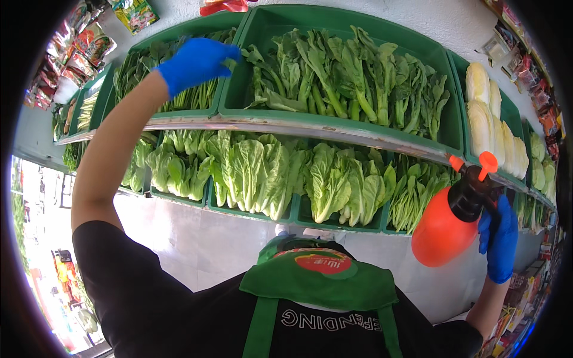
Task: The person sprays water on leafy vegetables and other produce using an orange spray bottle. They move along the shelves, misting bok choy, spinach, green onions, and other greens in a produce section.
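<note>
My left hand (197, 65), in a blue glove, is raised over the upper left tray of leafy green stems (197, 96), near the divider. Its fingers pinch what looks like a small scrap of green leaf. My right hand (500, 241), also gloved in blue, grips the black handle of an orange pump spray bottle (443, 232). The bottle is tilted, and its nozzle points towards the upper shelf edge. Leafy green stalks with thick stems (358, 80) fill much of the wide green tray (340, 118) between my hands.
Below the metal shelf edge (286, 127), a lower row holds romaine-like lettuce (255, 174), bok choy-like greens (179, 170) and thin-stemmed greens (416, 192). Napa cabbages (481, 125) lie at the upper right. Packaged goods (91, 44) hang at the upper left. Grey floor tiles (215, 237) show below.
</note>
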